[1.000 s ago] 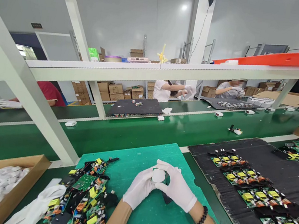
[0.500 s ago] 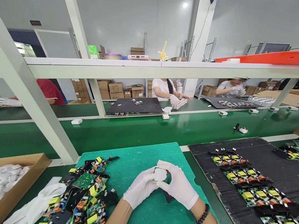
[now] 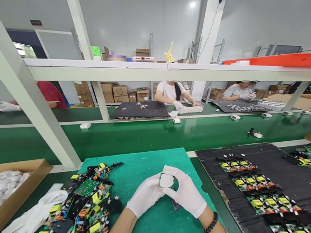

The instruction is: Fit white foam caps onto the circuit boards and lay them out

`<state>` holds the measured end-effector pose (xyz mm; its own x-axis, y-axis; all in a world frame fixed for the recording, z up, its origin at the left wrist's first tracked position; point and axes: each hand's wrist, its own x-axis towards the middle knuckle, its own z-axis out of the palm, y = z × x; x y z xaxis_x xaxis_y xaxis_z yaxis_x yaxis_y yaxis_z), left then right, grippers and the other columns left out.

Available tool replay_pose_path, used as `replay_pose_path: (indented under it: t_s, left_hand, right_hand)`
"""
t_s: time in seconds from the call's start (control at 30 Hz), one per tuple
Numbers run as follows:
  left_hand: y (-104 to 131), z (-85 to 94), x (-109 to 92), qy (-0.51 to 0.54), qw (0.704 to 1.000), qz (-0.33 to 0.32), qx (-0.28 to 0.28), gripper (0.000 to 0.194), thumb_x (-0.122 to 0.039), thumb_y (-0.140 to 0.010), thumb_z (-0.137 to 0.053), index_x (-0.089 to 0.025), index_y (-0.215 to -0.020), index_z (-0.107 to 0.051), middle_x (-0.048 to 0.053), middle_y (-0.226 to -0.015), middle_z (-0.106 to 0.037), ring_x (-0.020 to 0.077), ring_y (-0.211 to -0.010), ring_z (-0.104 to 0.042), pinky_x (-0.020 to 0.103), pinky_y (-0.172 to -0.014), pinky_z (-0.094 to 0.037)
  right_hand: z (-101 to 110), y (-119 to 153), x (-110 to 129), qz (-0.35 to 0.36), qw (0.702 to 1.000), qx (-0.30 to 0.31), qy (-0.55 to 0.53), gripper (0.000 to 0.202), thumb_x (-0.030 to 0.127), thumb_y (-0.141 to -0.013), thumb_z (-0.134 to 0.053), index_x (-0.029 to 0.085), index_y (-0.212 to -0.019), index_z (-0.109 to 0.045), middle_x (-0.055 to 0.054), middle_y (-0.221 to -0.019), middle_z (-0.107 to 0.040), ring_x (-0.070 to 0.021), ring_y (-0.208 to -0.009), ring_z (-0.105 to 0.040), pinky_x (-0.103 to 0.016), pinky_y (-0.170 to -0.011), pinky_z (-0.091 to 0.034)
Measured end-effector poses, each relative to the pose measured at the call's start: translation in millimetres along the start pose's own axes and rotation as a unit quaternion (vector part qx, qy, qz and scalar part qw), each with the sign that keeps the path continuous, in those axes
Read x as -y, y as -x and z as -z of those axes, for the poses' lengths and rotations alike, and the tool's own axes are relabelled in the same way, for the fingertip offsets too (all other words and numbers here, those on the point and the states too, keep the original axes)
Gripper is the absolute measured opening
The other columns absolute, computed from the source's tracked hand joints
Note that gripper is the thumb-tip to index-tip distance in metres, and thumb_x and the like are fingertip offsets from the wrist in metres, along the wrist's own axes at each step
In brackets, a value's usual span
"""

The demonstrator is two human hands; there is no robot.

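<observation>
Over the green mat (image 3: 148,162), my gloved left hand (image 3: 145,196) and gloved right hand (image 3: 187,193) meet around a small white disc-like plastic piece (image 3: 166,181). Fingers of both hands close on its edges, with the right thumb across the lower rim. Something green shows just behind the piece, too covered to make out. Below my right hand a small dark part (image 3: 175,205) shows, partly hidden. Left of my hands lies a pile of circuit boards (image 3: 86,188) with yellow and orange components.
A cardboard box (image 3: 43,172) of white pieces stands at the left, beside a loose white glove (image 3: 42,208). Rows of boards (image 3: 271,202) lie on a black sheet (image 3: 218,180) at right. Beyond runs a green conveyor (image 3: 141,132); co-workers sit across it. A shelf beam (image 3: 138,73) spans above.
My hands stay nearly still around the white piece. Items on the conveyor have shifted slightly right. The co-worker opposite now has both hands at a longer row of white pieces.
</observation>
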<state>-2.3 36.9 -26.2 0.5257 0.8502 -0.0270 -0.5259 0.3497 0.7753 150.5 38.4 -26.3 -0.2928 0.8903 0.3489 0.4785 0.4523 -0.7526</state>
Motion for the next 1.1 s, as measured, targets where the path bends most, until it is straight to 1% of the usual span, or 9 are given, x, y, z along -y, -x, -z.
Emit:
replay_pose_path:
  t_s: [0.17,0.27,0.37,0.5,0.57,0.73,0.87,0.97,1.1]
  left_hand:
    - [1.2,-3.2,-1.3,-0.051,0.998,-0.014,-0.021,0.028,-0.015,-0.067,-0.058,-0.014,-0.095,-0.06,0.005,-0.084,-0.054,0.0119,-0.073,-0.047,0.024,-0.067,-0.035]
    - [1.2,-4.6,-1.8,-0.042,0.999,-0.007,-0.021,0.028,-0.018,-0.068,-0.058,-0.015,-0.096,-0.06,0.006,-0.088,-0.055,0.0106,-0.07,-0.045,0.023,-0.064,-0.035]
    - [0.8,-3.8,-0.9,-0.032,0.999,-0.004,-0.011,0.026,-0.019,-0.071,-0.054,-0.014,-0.096,-0.06,0.006,-0.085,-0.054,0.011,-0.07,-0.046,0.023,-0.064,-0.035]
    - [1.7,-1.4,0.0,-0.054,0.998,-0.015,-0.013,0.036,-0.016,-0.062,-0.061,-0.013,-0.099,-0.059,0.007,-0.086,-0.055,0.0155,-0.078,-0.048,0.026,-0.069,-0.036]
    - [2.0,-0.3,0.3,-0.056,0.998,-0.013,-0.014,0.039,-0.017,-0.061,-0.062,-0.014,-0.1,-0.059,0.008,-0.086,-0.055,0.0164,-0.079,-0.049,0.027,-0.071,-0.037]
    - [-0.3,0.9,3.0,-0.042,0.999,-0.008,-0.014,0.035,-0.02,-0.065,-0.059,-0.014,-0.099,-0.059,0.007,-0.084,-0.055,0.0151,-0.076,-0.048,0.026,-0.069,-0.037]
    - [-3.3,0.6,6.1,-0.036,0.999,-0.028,-0.02,0.036,-0.013,-0.062,-0.058,-0.013,-0.098,-0.059,0.007,-0.086,-0.054,0.014,-0.076,-0.046,0.025,-0.068,-0.036]
    - [-4.4,0.3,6.1,-0.039,0.998,-0.031,-0.03,0.037,-0.008,-0.06,-0.056,-0.015,-0.096,-0.059,0.004,-0.082,-0.052,0.0117,-0.072,-0.044,0.023,-0.065,-0.035]
    - [-5.7,0.9,6.1,-0.036,0.998,-0.02,-0.036,0.022,-0.013,-0.066,-0.055,-0.014,-0.087,-0.061,0.002,-0.076,-0.051,0.0097,-0.066,-0.041,0.022,-0.059,-0.033]
  right_hand:
    - [-0.7,0.2,-0.2,0.002,1.0,-0.003,0.001,0.049,0.022,-0.064,-0.065,0.024,-0.111,-0.053,-0.008,-0.123,-0.05,-0.0258,-0.112,-0.046,-0.047,-0.098,-0.029]
    - [-1.3,0.0,-0.9,0.004,1.0,-0.004,0.005,0.049,0.021,-0.064,-0.064,0.024,-0.112,-0.052,-0.007,-0.122,-0.05,-0.0253,-0.113,-0.045,-0.046,-0.099,-0.029]
    - [-1.9,0.0,-2.1,0.004,1.0,-0.003,0.009,0.049,0.021,-0.065,-0.063,0.025,-0.112,-0.052,-0.006,-0.122,-0.05,-0.0245,-0.113,-0.045,-0.045,-0.099,-0.03]
    - [-3.0,0.6,-3.2,-0.001,1.0,-0.005,0.021,0.049,0.022,-0.064,-0.064,0.025,-0.112,-0.053,-0.006,-0.121,-0.051,-0.0244,-0.112,-0.046,-0.045,-0.098,-0.03]
    - [-3.3,0.9,-2.9,-0.004,1.0,-0.006,0.026,0.048,0.022,-0.064,-0.064,0.024,-0.111,-0.053,-0.006,-0.121,-0.052,-0.0242,-0.111,-0.047,-0.045,-0.098,-0.03]
    - [-3.0,1.2,0.4,0.003,1.0,-0.007,0.029,0.048,0.022,-0.065,-0.062,0.025,-0.112,-0.052,-0.006,-0.121,-0.051,-0.0235,-0.112,-0.046,-0.044,-0.098,-0.031]
    - [-3.7,1.9,1.7,0.012,0.999,-0.008,0.043,0.05,0.021,-0.066,-0.062,0.026,-0.114,-0.051,-0.005,-0.123,-0.05,-0.0231,-0.113,-0.045,-0.043,-0.097,-0.032]
    - [-4.9,2.0,2.2,0.016,0.999,-0.002,0.05,0.05,0.02,-0.066,-0.061,0.027,-0.114,-0.051,-0.004,-0.125,-0.048,-0.023,-0.115,-0.043,-0.043,-0.098,-0.031]
    - [-4.9,1.9,5.4,0.023,0.998,0.001,0.055,0.049,0.021,-0.068,-0.06,0.026,-0.115,-0.05,-0.005,-0.125,-0.048,-0.0224,-0.115,-0.043,-0.042,-0.098,-0.032]
